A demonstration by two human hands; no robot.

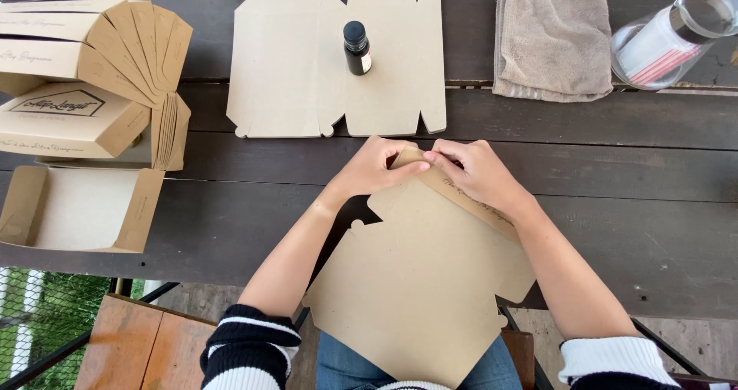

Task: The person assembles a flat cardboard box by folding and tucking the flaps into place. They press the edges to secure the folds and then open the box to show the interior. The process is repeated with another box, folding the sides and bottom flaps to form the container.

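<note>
At the desk's near edge your left hand (374, 167) and right hand (473, 173) pinch the far corner of a flat box blank (419, 282) (barely folded). Farther off lie a second blank (292, 59) under a small dark bottle (357, 48), and finished boxes (69, 90) at the far left corner.

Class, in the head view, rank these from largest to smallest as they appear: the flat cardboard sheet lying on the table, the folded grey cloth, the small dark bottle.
1. Flat cardboard sheet, clearly the largest.
2. Folded grey cloth.
3. Small dark bottle, which stands on the sheet.
All three lie about equally far from the camera, so the order is safe.
</note>
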